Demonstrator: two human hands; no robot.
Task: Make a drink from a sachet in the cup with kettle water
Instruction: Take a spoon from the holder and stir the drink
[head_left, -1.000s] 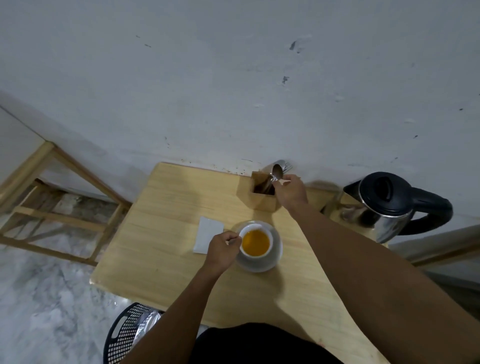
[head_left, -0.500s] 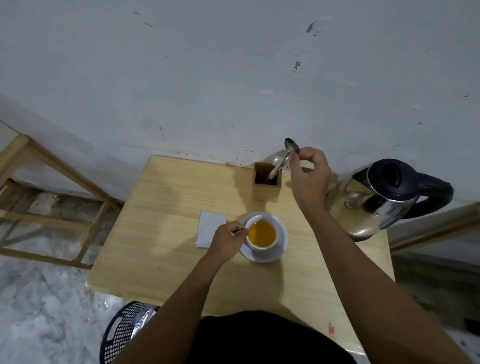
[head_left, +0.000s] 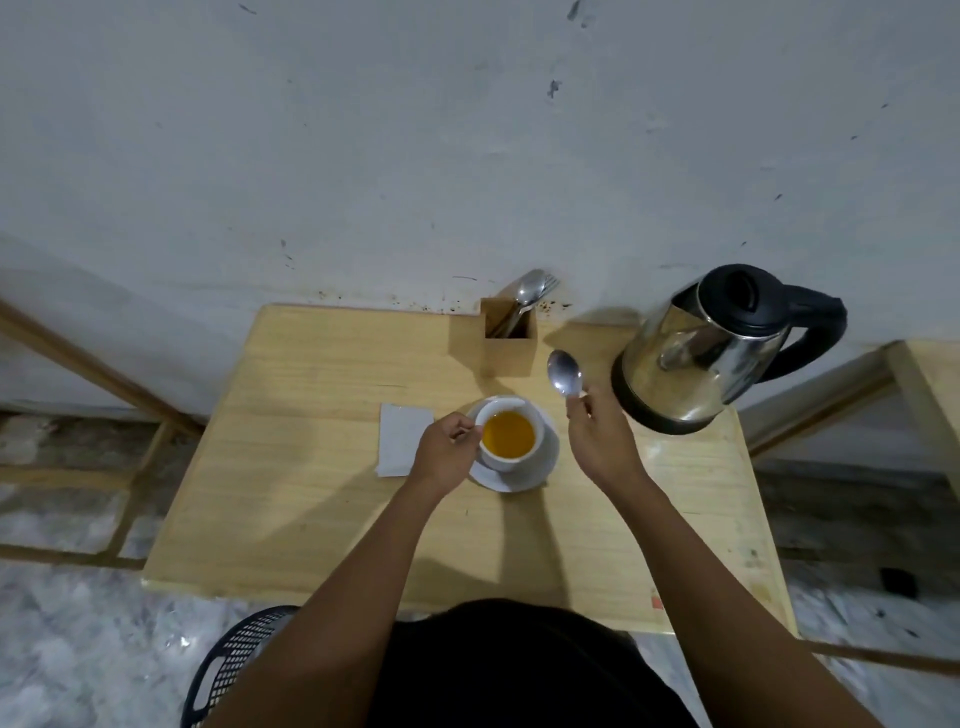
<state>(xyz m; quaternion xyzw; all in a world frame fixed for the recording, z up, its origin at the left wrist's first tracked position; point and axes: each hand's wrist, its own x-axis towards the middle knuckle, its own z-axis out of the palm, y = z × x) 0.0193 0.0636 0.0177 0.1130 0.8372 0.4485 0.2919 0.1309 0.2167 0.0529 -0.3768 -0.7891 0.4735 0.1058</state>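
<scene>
A white cup (head_left: 525, 415) holding orange-yellow liquid stands on a white saucer (head_left: 535, 470) in the middle of the wooden table (head_left: 311, 467). My left hand (head_left: 447, 452) grips the cup's handle on its left side. My right hand (head_left: 597, 441) holds a metal spoon (head_left: 564, 373) by its handle, bowl pointing up, just right of and above the cup. A steel kettle (head_left: 696, 358) with a black lid and handle stands at the back right. A white sachet (head_left: 402, 439) lies flat left of the saucer.
A wooden cutlery holder (head_left: 510, 351) with spoons and a fork stands at the table's back edge against the wall. A black perforated basket (head_left: 234, 670) sits on the floor at the front left. Wooden frames flank the table on both sides.
My right hand has drawn the spoon out of the cutlery holder and brought it down toward the cup. My left hand has stayed on the cup's handle.
</scene>
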